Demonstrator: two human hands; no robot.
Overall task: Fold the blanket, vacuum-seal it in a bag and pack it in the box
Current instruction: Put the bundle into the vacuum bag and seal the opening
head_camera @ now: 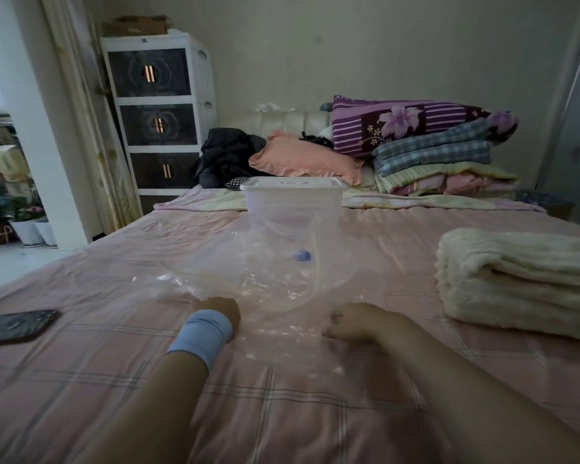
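A clear plastic vacuum bag (pixel 265 272) with a small blue valve (pixel 302 255) lies crumpled on the pink checked bed in front of me. My left hand (pixel 222 309), with a light blue wristband, grips the bag's near edge. My right hand (pixel 352 321) is closed on the same edge a little to the right. The cream blanket (pixel 516 279) lies folded in a thick stack at the right of the bed, apart from both hands. A translucent plastic box (pixel 293 200) with its lid on stands beyond the bag.
A dark phone (pixel 15 324) lies at the left on the bed (pixel 114 363). Pillows and folded quilts (pixel 442 152) are piled at the headboard with dark clothes (pixel 228 155). A white drawer cabinet (pixel 158 112) stands at the far left.
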